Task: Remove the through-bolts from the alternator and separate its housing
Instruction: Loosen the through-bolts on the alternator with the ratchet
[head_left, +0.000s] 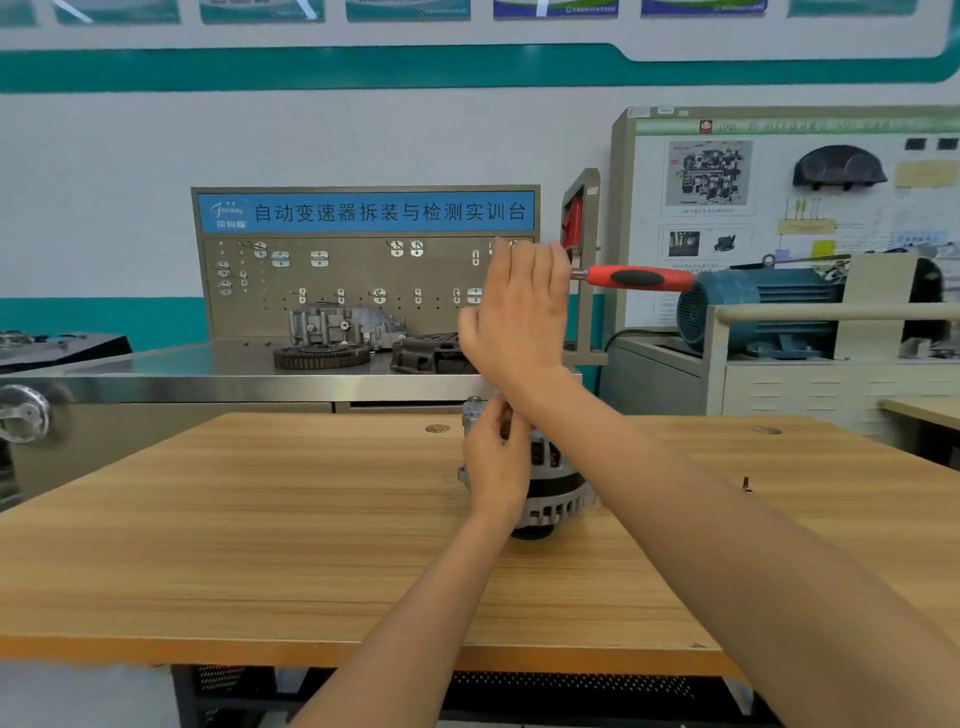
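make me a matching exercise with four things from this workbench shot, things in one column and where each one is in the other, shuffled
Things:
1. silver and black alternator
2. red and black tool handle
3. dark toothed gear ring
4. small dark bolt

Places:
A. lying loose on the wooden table, off to the right
B. on the steel bench in front of the pegboard
C. sticking out sideways from the raised right hand
D. standing on the wooden table under the left hand

Pairs: 1-D, 2-C, 3-B, 4-A
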